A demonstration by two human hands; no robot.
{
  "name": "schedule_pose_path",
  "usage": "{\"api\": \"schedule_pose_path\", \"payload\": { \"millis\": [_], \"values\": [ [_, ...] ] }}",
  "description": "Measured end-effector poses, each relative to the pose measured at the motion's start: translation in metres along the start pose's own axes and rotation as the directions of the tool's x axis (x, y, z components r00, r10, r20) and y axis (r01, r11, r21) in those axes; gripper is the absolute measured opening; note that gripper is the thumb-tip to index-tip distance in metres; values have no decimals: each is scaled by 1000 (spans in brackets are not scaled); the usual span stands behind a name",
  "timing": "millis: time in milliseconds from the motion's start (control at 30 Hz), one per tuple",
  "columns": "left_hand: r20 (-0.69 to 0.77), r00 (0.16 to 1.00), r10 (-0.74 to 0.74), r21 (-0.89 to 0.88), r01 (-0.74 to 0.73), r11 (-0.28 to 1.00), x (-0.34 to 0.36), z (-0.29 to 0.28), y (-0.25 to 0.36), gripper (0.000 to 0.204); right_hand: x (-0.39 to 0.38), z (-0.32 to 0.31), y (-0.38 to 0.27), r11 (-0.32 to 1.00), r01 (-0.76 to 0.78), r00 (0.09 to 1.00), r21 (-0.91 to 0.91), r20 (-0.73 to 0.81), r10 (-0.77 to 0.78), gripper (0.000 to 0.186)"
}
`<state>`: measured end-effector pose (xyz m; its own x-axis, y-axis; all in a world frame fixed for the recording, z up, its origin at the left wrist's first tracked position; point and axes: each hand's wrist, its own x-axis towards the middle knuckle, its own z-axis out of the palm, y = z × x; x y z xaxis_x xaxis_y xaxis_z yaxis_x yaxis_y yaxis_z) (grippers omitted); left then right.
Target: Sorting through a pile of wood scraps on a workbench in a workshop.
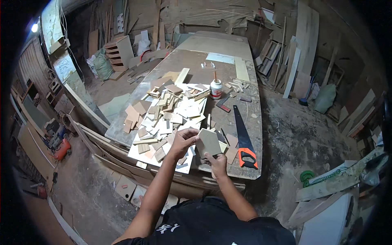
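Over the near edge of the workbench (245,110), a flat wooden piece (208,142) with angled corners is tilted up between both hands. My left hand (185,141) pinches its left edge, fingers at the upper corner. Low on the same piece, my right hand (217,162) grips it with the thumb lying on its face. A large heap of wood offcuts (179,108) spreads beyond and to the left of my hands, partly on a white board (185,166). To the right lies a handsaw (243,136) with an orange and black handle.
Past the saw are a try square (223,105) and a white tub (216,89) with a stick standing in it. Small blocks (238,85) lie near the bench's right side. A drawer cabinet (119,53) and leaning boards (304,45) stand behind. An orange machine (62,150) sits at left.
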<state>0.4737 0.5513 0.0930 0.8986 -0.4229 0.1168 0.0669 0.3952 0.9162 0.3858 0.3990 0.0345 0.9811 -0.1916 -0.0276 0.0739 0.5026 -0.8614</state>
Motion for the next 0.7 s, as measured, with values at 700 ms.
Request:
{"api": "schedule_pose_path", "payload": {
  "millis": [700],
  "values": [
    [56, 996, -64, -26, 66, 998, 3, 5, -10, 36, -14, -9, -5, 980, -102, 982, 168, 174, 72, 22]
  ]
}}
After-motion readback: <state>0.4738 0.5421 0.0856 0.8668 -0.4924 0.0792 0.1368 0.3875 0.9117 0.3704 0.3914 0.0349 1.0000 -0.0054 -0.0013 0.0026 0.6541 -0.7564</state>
